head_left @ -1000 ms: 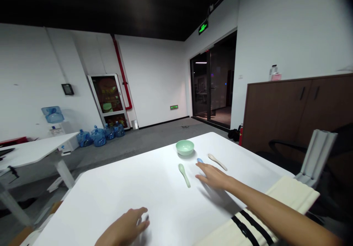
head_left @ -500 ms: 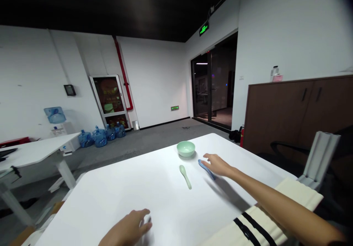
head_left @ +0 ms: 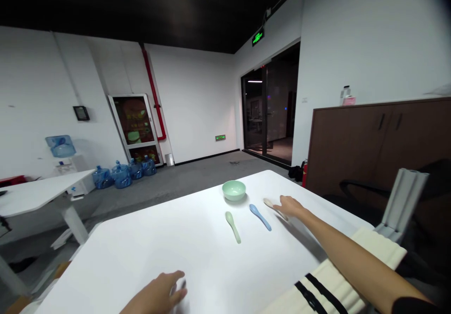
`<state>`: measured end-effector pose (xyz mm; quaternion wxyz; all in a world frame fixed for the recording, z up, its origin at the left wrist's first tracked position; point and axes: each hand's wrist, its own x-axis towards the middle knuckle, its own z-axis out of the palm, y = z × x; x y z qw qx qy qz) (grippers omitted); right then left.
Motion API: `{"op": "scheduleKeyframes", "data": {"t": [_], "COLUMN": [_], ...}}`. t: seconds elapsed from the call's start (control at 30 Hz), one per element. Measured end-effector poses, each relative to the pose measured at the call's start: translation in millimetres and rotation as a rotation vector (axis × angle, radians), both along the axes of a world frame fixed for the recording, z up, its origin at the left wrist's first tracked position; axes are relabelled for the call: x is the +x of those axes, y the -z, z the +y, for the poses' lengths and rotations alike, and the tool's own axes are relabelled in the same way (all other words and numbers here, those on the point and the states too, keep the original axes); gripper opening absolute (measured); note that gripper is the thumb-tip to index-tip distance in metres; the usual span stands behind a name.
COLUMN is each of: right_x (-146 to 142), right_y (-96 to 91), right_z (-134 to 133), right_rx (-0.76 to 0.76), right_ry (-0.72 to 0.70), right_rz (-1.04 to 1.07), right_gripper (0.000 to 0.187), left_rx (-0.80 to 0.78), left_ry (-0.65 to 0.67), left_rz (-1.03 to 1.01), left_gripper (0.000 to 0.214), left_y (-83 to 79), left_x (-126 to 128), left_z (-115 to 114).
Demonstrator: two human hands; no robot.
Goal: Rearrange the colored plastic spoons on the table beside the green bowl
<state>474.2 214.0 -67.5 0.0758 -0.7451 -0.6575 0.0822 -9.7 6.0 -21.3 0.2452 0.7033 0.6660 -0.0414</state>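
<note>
On the white table point(head_left: 200, 253) a cream spoon point(head_left: 268, 203) lies tilted, its bowl toward the far left. My right hand point(head_left: 291, 207) is closed on the spoon's middle with fingers bent; they hide part of the handle. Left of it lies a blue spoon point(head_left: 260, 218), and further left a light green spoon point(head_left: 233, 227), both untouched. A mint green bowl point(head_left: 234, 191) stands behind them near the far edge. At the near left, my left hand point(head_left: 158, 291) hovers with thumb and forefinger apart, holding nothing.
A cream cloth-like piece with black straps point(head_left: 310, 295) lies under my right forearm. A grey metal profile point(head_left: 405, 201) stands at the table's right side, near a dark chair point(head_left: 355, 187). Another white desk point(head_left: 42, 189) is at left. Blue water bottles point(head_left: 121, 175) stand behind.
My right hand has moved right, away from beside the blue spoon, and the cream spoon has come into view under its fingers. My left hand keeps its pose. The view has shifted slightly.
</note>
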Motion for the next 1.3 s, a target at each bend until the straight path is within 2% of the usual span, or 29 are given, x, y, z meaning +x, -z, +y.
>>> {"op": "scheduleKeyframes", "data": {"t": [0.13,0.47,0.73,1.03,1.17,1.3], "right_x": [4,0,-2,-11,-20,-42], "right_y": [6.7,21.8,23.3,6.9,-10.4,-32.8], "right_z": [3,7,8,8,13,18], "right_rx": [-0.058,-0.095,-0.097,-0.009,0.102,0.210], "right_ry": [-0.012,-0.049,-0.056,-0.016,-0.039,-0.088], "right_rz": [-0.004,-0.044,-0.065,-0.010,0.000,0.050], "right_gripper": [0.047,0.039,0.032,0.027,0.031,0.035], "left_rx": [0.005,0.005,0.020,0.020,0.036,0.036], "left_ry": [0.009,0.000,0.001,0.016,0.007,-0.011], "left_rz": [0.000,-0.010,-0.015,-0.002,-0.003,-0.007], "left_gripper": [0.058,0.059,0.059,0.056,0.056,0.055], "left_y": [0.2,4.0,1.6,-4.1,-8.5,-12.4], "left_x": [1,-3,-2,-3,0,3], "left_z": [-1,2,0,-2,-5,-7]}}
